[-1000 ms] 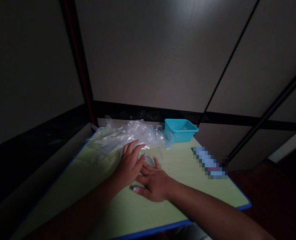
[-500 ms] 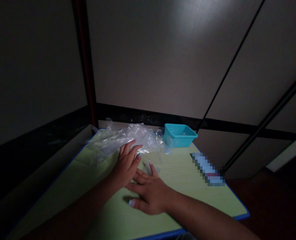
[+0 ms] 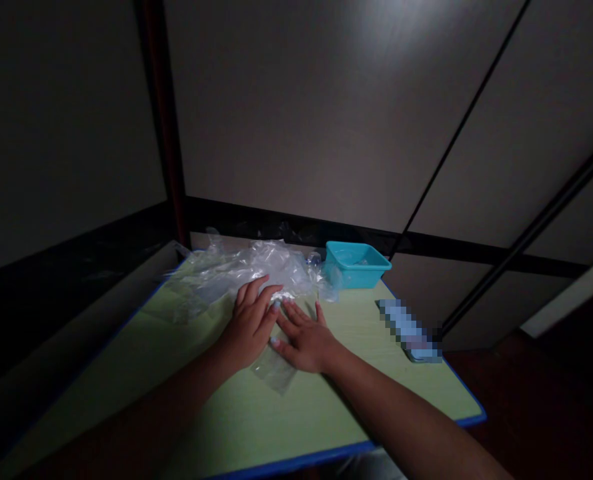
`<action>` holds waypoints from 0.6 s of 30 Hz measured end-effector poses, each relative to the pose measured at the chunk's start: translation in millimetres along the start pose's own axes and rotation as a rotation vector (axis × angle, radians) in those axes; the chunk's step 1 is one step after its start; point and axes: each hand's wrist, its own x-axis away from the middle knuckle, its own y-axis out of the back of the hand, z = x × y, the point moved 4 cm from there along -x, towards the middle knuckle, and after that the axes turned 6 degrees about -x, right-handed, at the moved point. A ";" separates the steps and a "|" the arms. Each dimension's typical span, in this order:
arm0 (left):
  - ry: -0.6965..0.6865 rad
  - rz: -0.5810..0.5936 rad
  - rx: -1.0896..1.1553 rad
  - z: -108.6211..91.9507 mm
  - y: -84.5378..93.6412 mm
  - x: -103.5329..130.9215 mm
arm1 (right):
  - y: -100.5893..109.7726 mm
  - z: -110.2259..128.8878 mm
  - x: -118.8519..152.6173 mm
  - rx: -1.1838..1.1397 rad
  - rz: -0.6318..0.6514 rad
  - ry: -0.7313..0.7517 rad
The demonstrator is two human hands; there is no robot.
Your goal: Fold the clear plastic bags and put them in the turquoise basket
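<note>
Both hands flat, fingers spread, pinning clear plastic bag (image 3: 276, 368): left hand (image 3: 249, 327) beside right hand (image 3: 306, 340), bag's loose end pointing toward the person.

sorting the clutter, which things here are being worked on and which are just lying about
In hand:
left hand and right hand, flat on a clear plastic bag

Lying about:
pile of plastic bags
blue tub
blurred flat thing
green table

Thin clear plastic sheet (image 3: 276, 370) and crinkly glossy bags (image 3: 246, 270) — smooth turquoise plastic tub (image 3: 356, 263) — matt, seemingly laminate tabletop (image 3: 201, 393).
</note>
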 end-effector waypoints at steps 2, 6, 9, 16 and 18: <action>0.006 0.004 -0.003 -0.2 -1.4 0.4 | -1.1 0.7 -1.0 0.004 -0.001 0.015; -0.004 0.020 -0.020 1.4 -2.5 0.3 | -0.4 1.4 0.5 -0.017 0.013 -0.002; -0.035 0.014 -0.046 7.1 1.0 -2.5 | 8.5 0.8 3.6 -0.030 -0.037 -0.016; -0.003 -0.092 -0.119 31.4 9.6 -11.0 | 27.9 -11.0 -6.8 -0.036 -0.129 -0.058; 0.001 -0.090 -0.126 34.6 7.0 -11.0 | 21.9 -12.3 -15.5 -0.044 -0.056 -0.079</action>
